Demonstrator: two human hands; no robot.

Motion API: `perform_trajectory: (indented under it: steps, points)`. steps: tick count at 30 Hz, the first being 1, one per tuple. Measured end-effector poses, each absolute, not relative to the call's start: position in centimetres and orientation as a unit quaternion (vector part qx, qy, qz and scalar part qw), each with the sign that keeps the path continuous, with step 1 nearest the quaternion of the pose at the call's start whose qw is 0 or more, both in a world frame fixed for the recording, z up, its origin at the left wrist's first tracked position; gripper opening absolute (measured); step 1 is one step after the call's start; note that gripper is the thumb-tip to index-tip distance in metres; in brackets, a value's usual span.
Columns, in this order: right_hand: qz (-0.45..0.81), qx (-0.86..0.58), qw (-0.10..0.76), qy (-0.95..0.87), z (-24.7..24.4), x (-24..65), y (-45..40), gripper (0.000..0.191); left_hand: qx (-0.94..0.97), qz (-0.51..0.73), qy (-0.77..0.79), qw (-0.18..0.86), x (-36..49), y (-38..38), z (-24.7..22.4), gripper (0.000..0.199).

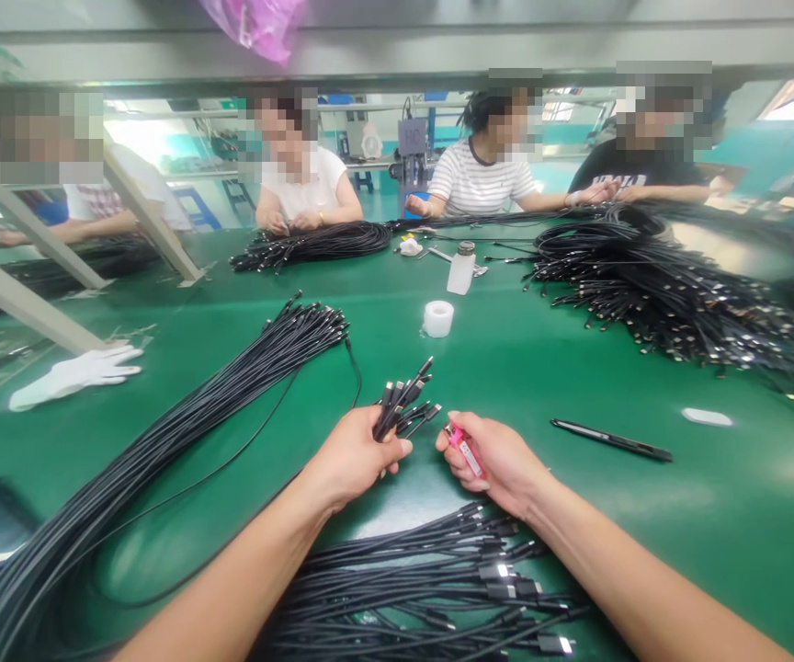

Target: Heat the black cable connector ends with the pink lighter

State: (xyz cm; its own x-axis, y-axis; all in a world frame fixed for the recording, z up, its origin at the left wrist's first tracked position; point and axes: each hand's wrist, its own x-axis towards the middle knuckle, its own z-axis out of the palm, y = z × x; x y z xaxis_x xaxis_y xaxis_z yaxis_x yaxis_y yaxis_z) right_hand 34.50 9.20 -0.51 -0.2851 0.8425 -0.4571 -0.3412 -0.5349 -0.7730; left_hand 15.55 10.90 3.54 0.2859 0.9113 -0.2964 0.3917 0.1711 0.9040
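Observation:
My left hand point(356, 455) is closed around a bunch of black USB cables point(401, 405), their plug ends fanning out above the fingers. Just to the right, my right hand point(500, 460) grips a pink lighter point(464, 449) with its metal top pointing up and left toward the plugs. No flame shows. Below both hands lies a spread of black cables point(397, 570) with plugs toward the right. A long bundle of black cables point(232, 395) curves along the left side, its ends near the table's middle.
On the green table point(645, 533) are a tape roll point(438, 319), a white bottle point(461, 271), black tweezers point(610, 439), a small white piece point(707, 417) and a white glove point(76, 375). A large cable pile point(665, 285) lies right. Several people sit across; slanted posts point(149, 216) stand left.

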Motion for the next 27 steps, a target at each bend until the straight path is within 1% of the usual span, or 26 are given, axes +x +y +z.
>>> perform_trajectory:
  steps: [9, 15, 22, 24, 27]
  points:
    - [0.732, -0.488, 0.373, -0.294, -0.3, 33.96, 9.58, 0.023, 0.604, 0.244, 0.535, 0.538, 15.54, 10.68, 3.53, 0.029]
    - [0.718, -0.494, 0.392, -0.294, -0.29, 34.18, 9.68, 0.022, 0.607, 0.236, 0.533, 0.54, 15.57, 10.63, 3.42, 0.027]
    - [0.733, -0.483, 0.361, -0.314, -0.16, 33.62, 9.01, 0.024, 0.616, 0.234, 0.528, 0.536, 15.47, 10.66, 3.32, 0.026]
    - [0.732, -0.483, 0.374, -0.303, -0.17, 33.86, 9.19, 0.025, 0.614, 0.231, 0.527, 0.54, 15.47, 10.62, 3.4, 0.026]
    - [0.724, -0.483, 0.415, -0.265, -0.28, 34.49, 9.71, 0.026, 0.608, 0.224, 0.53, 0.546, 15.51, 10.56, 3.63, 0.027]
